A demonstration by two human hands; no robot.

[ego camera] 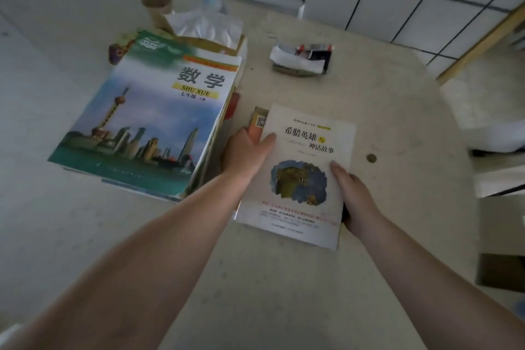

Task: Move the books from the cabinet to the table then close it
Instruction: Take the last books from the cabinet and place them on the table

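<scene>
1. While both arms reach forward, the left hand (245,153) and right hand (355,193) grip opposite edges of a white paperback book with a globe picture (301,176), at the pale table (284,278).
2. It is being set down beside a stack topped by a skyline-covered maths textbook (147,125).
3. Next, probably release, then return to the cabinet.
4. No cabinet shows; whether the paperback touches the tabletop is unclear.

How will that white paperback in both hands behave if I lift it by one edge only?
The white paperback looks thin with a soft cover, so it would probably sag or droop from one edge. It seems light, since the left hand and right hand hold it by thumbs and fingertips. Another book lies beneath and might slide.
</scene>
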